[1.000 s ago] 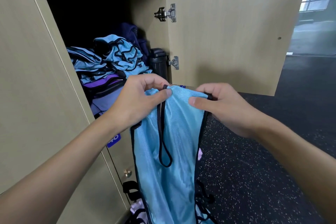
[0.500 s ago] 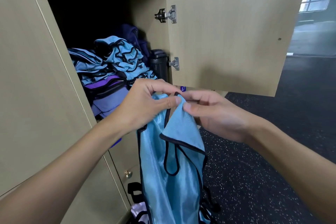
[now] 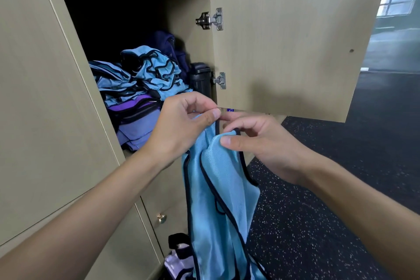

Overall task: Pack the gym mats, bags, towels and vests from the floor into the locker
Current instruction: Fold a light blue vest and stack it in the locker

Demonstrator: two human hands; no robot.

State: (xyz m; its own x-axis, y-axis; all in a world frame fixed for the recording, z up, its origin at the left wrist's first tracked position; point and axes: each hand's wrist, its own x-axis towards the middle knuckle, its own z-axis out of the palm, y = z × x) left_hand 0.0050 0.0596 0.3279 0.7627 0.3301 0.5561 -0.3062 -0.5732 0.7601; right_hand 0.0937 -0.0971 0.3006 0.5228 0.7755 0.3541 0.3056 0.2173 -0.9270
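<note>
A light blue vest [image 3: 218, 188] with black trim hangs folded lengthwise in front of the open locker [image 3: 127, 36]. My left hand [image 3: 181, 127] pinches its top edge between thumb and fingers. Right beside it, my right hand [image 3: 256, 143] pinches the folded shoulder of the same vest. Inside the locker lies a pile of blue vests [image 3: 145, 75] on purple folded fabric [image 3: 136, 118], with a dark navy bag [image 3: 168, 48] behind and a black rolled mat [image 3: 201, 77] standing at the right wall.
The locker door [image 3: 291, 41] stands open to the right, over dark speckled rubber floor [image 3: 318, 223]. A lilac bag with black straps [image 3: 179, 257] lies on the floor under the vest. Below the opening is a closed door with a brass knob [image 3: 161, 218].
My hands have come together and the vest, held spread wide a second ago, is now folded lengthwise into a narrow hanging strip.
</note>
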